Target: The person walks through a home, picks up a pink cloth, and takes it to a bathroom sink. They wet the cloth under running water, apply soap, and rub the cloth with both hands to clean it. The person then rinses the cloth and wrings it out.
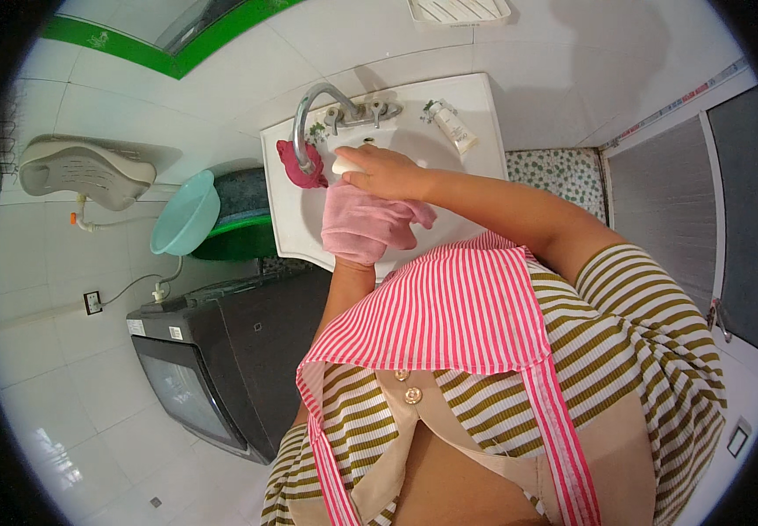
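My right hand [389,172] grips a white bar of soap [345,166] above the basin of a white washbasin [487,125]. Just below it, a pink cloth [360,227] is draped over my left hand, so only the left wrist shows; the fingers are hidden. The soap is close to the cloth's far end, but I cannot tell if they touch. Beyond my hands a curved chrome faucet [301,118] arches over the basin's left part. A dark pink cloth [292,163] lies bunched by the spout. No running water is visible.
A white tube [454,128] lies on the basin's right ledge. A turquoise plastic basin [186,214] and a green tub [241,240] stand to the left. Nearer on that side is a dark washing machine [234,355]. A white soap dish [461,10] hangs on the tiled wall.
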`<state>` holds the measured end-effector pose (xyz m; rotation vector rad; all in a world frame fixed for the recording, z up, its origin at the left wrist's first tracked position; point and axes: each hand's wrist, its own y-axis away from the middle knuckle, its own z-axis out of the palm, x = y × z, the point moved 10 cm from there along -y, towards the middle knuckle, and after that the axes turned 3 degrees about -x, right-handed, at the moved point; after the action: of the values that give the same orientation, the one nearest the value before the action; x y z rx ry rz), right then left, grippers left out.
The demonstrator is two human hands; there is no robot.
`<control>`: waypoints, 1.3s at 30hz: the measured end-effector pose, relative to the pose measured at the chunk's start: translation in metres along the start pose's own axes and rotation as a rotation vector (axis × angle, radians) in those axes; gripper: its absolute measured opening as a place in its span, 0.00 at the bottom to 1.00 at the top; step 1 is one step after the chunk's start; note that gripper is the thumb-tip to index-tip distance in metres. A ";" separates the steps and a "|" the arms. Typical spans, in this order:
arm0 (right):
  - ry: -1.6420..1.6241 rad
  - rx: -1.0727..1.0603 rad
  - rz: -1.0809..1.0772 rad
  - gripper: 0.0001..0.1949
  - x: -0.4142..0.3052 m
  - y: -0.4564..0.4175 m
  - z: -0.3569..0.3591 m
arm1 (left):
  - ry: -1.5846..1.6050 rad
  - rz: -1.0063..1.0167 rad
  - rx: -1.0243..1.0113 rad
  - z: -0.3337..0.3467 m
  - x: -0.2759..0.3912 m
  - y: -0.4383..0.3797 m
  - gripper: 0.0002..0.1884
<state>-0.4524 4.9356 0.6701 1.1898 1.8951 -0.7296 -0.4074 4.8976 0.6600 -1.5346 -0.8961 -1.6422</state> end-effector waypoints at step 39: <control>0.129 0.129 -0.165 0.15 -0.044 0.023 -0.002 | -1.090 -0.136 0.332 0.040 0.065 0.001 0.19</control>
<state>-0.4201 4.9259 0.7067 1.1940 2.0987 -0.8942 -0.3889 4.9293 0.7272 -2.1244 -1.7360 -0.5556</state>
